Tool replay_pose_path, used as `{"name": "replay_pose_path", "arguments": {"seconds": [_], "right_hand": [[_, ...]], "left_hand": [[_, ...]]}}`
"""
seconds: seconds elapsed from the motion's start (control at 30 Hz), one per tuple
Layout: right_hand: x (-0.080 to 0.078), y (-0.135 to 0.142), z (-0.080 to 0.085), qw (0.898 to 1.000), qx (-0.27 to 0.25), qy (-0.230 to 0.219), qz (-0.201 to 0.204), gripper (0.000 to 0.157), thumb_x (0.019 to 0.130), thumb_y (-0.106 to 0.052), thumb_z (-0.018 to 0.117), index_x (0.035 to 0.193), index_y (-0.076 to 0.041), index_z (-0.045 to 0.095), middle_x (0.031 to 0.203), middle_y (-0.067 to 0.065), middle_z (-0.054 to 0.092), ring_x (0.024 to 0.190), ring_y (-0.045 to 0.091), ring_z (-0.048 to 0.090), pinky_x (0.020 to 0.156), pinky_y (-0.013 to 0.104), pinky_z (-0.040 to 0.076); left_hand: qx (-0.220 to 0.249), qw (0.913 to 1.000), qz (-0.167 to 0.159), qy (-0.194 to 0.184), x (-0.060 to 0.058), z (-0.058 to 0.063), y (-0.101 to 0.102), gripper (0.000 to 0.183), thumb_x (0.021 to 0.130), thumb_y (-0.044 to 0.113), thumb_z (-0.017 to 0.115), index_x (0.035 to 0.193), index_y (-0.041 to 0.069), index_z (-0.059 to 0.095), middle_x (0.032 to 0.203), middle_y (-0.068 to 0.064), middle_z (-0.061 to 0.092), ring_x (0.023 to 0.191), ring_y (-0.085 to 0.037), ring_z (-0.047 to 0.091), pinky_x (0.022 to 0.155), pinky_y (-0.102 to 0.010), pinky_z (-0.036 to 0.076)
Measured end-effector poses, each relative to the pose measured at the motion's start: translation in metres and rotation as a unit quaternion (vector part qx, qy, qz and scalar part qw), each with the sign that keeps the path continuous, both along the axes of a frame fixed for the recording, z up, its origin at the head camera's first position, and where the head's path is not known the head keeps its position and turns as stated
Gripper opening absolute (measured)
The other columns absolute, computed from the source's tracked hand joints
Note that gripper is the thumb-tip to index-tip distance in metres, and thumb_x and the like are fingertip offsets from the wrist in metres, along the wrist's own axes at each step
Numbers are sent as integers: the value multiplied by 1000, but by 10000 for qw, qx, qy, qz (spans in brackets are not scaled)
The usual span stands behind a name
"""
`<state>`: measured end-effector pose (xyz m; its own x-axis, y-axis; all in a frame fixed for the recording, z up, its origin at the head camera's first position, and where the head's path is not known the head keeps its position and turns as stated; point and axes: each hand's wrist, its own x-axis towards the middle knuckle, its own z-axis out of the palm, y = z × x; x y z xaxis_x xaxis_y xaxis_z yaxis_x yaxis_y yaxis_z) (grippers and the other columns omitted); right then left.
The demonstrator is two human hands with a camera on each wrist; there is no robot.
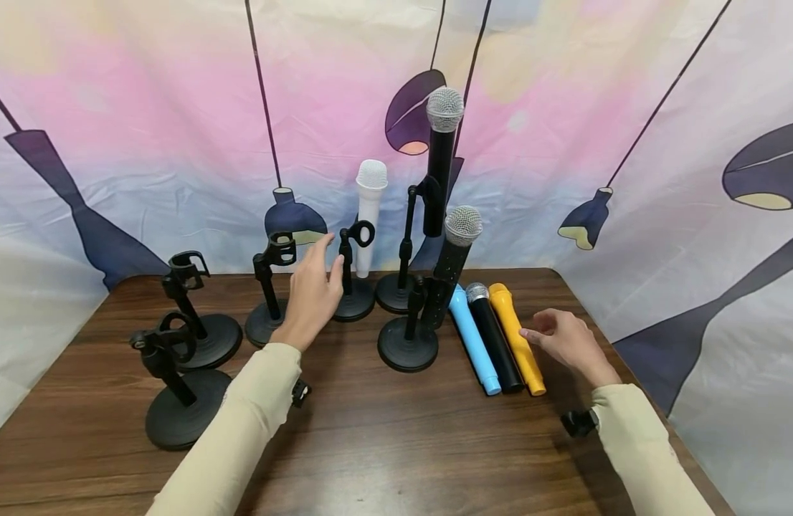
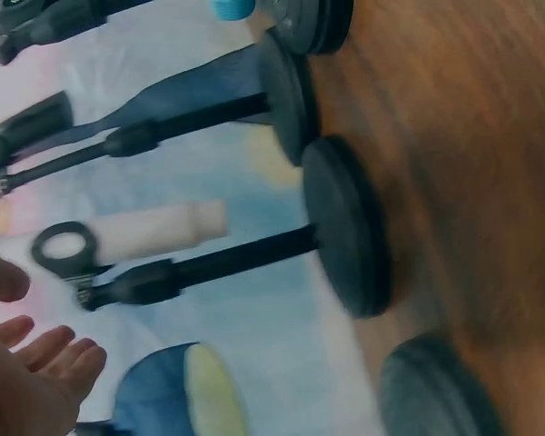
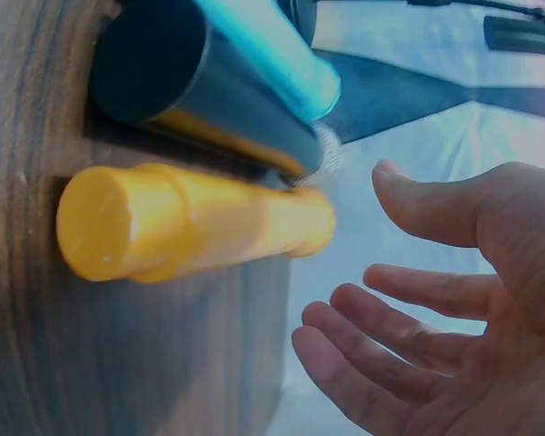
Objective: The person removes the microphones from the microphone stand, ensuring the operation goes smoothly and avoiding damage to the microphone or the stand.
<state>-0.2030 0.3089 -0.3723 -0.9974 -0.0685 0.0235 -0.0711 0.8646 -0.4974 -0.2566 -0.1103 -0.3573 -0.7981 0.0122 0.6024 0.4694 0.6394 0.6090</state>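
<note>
My left hand point(image 1: 312, 290), thumb and fingers apart, is beside a black desk stand with a ring clip point(image 1: 363, 233); it holds nothing. Just behind that clip a white microphone point(image 1: 369, 208) is upright; whether it sits in the clip I cannot tell. On the right, my right hand point(image 1: 567, 344) has its fingers loosely bent and apart, near a yellow microphone point(image 1: 518, 340) lying on the table. In the right wrist view a gap shows between the fingers and the yellow microphone point(image 3: 218, 218). A black microphone point(image 1: 495, 337) and a blue one point(image 1: 474, 340) lie alongside.
Two more black microphones with silver heads, one upright point(image 1: 440, 158) and one tilted point(image 1: 454, 265), are on stands at mid-table. Several black stands with unfilled clips, including a near one point(image 1: 186, 408), are at the left. A printed curtain point(image 1: 177, 86) hangs behind the wooden table point(image 1: 383, 444).
</note>
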Motion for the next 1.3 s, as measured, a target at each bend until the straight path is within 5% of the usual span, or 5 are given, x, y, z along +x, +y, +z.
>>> {"name": "replay_pose_path", "arguments": {"seconds": [0.43,0.73,1.3], "right_hand": [[18,-29,13,9936,267,1081,169,60,88,-38,81,127,5,63,116,24,67,101,39,66,83,57,51],[23,-44,16,9897,299,1345,384,58,87,-39,82,123,4,66,106,18,67,95,34,65,80,53,51],[27,-56,25,9858,419,1582,377,60,87,-37,83,124,6,65,101,17,66,88,29,62,79,51,50]], "left_hand": [[781,9844,-153,-1571,-40,-26,11,57,110,21,45,159,2,23,158,-24,34,141,-40,40,109,-55,38],[1215,9758,-163,-1812,-47,-25,8,55,111,27,44,158,3,30,148,-25,46,130,-41,51,105,-54,42],[-80,9813,-224,-1909,-41,-25,-3,52,111,30,41,155,3,32,132,-28,57,114,-43,60,93,-58,48]]}}
